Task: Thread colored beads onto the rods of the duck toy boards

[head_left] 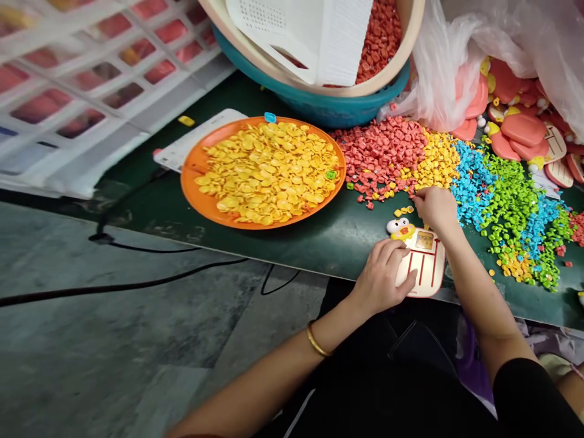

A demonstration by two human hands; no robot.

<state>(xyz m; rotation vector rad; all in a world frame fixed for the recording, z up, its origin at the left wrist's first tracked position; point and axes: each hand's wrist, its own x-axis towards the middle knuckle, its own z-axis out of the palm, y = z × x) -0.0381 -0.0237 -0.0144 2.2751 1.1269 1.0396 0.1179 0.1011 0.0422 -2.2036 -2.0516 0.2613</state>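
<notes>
A cream toy board (420, 274) with red grooves, a small picture window and a yellow duck head (402, 230) with bulging eyes lies at the table's front edge. My left hand (382, 272) grips its left side, with fingers across the upper part and the thumb low on the face. Just above the board's top right, my right hand (437, 210) is closed with the fingers curled down; whatever is in them is hidden. A few loose yellow pieces (403, 211) lie left of that hand. Heaps of small red pieces (383, 152) and yellow pieces (438, 159) lie beyond it.
An orange plate (194, 198) holds flat yellow pieces. Blue pieces (474, 179) and green pieces (513, 194) are heaped at right, before stacked coral toy parts (524, 135) and a plastic bag (433, 79). Nested basins (319, 112) stand behind; a white crate (91, 121) is at left.
</notes>
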